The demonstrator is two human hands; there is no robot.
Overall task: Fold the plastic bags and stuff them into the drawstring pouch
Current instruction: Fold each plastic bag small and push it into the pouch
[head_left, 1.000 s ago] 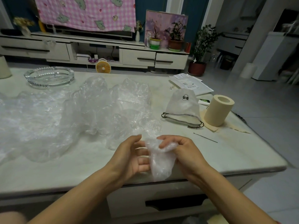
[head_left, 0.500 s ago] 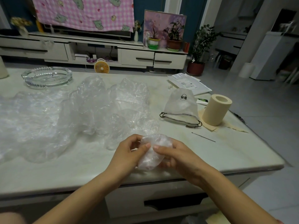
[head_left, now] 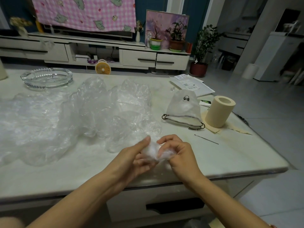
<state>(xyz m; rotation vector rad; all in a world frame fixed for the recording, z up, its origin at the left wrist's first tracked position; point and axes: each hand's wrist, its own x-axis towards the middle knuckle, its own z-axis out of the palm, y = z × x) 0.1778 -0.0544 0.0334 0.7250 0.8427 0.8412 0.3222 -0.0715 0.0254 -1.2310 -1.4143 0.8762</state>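
- Left hand [head_left: 131,159] and right hand [head_left: 178,153] together grip a scrunched plastic bag [head_left: 153,151] above the table's [head_left: 230,158] near edge; its folds look blurred.
- Loose plastic bags [head_left: 74,116] lie spread left of them.
- The drawstring pouch [head_left: 182,106] stands beside a paper roll [head_left: 219,112].

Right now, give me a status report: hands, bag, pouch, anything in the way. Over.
Left hand and right hand grip one scrunched plastic bag. Drawstring pouch lies apart, mouth toward us. Loose bags piled left, not blocking.
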